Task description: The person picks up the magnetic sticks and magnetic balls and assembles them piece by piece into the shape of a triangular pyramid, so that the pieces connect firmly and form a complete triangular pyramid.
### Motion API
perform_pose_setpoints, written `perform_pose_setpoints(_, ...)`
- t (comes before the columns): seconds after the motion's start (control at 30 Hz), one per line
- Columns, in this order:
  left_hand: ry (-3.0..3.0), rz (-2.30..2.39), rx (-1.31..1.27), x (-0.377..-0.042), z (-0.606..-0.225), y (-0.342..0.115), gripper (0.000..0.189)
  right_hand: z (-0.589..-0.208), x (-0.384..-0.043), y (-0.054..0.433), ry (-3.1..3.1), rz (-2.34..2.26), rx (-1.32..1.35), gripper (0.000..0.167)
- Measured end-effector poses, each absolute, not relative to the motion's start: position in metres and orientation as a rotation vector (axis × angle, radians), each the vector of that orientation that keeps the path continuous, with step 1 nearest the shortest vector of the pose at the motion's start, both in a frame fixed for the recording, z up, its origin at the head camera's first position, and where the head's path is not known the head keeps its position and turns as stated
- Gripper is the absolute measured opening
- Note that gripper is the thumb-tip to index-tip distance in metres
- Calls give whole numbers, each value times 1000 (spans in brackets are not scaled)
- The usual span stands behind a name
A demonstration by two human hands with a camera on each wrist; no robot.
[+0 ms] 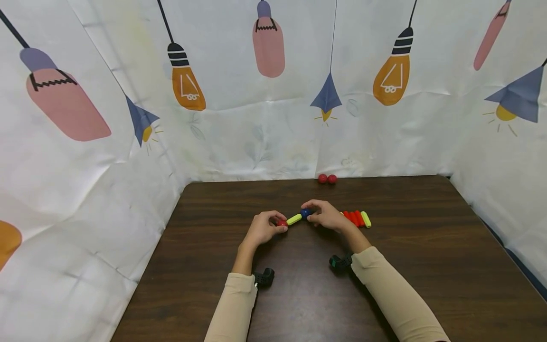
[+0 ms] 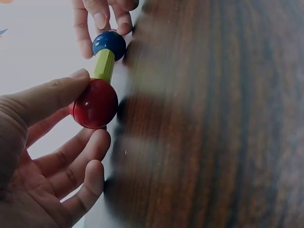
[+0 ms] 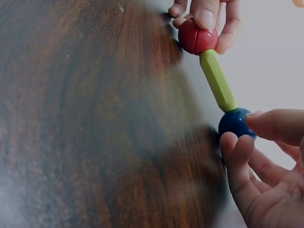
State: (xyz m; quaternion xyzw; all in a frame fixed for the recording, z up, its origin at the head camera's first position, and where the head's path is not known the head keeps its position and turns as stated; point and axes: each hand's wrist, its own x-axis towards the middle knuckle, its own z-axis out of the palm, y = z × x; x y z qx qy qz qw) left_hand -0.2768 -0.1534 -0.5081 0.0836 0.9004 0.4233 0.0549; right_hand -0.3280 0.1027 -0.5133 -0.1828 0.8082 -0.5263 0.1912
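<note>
A yellow-green stick (image 3: 217, 80) links a red ball (image 3: 194, 37) at one end with a blue ball (image 3: 234, 123) at the other. My left hand (image 1: 262, 228) pinches the red ball between thumb and fingers, as the left wrist view shows closely. On the other side, my right hand (image 1: 325, 215) holds the blue ball with its thumb and fingertips. The joined piece is held low over the brown table (image 1: 299, 304), slanting up toward the right in the head view.
Right of my right hand lies a row of red sticks (image 1: 353, 218) with a yellow-green stick (image 1: 365, 219) at its end. Two red balls (image 1: 327, 178) sit at the table's back edge. A white curtain printed with lamps (image 1: 273, 128) hangs behind.
</note>
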Motion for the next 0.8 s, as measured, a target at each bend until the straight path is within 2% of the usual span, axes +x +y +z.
perform_pose_setpoints(0.5, 2709, 1300, 299, -276, -507, -154, 16, -514, -331, 98, 2277, -1528, -496, 40)
perform_pose_setpoints(0.8, 2697, 1315, 298, -276, -508, -154, 15, -495, -324, 133, 2338, -1704, -468, 38)
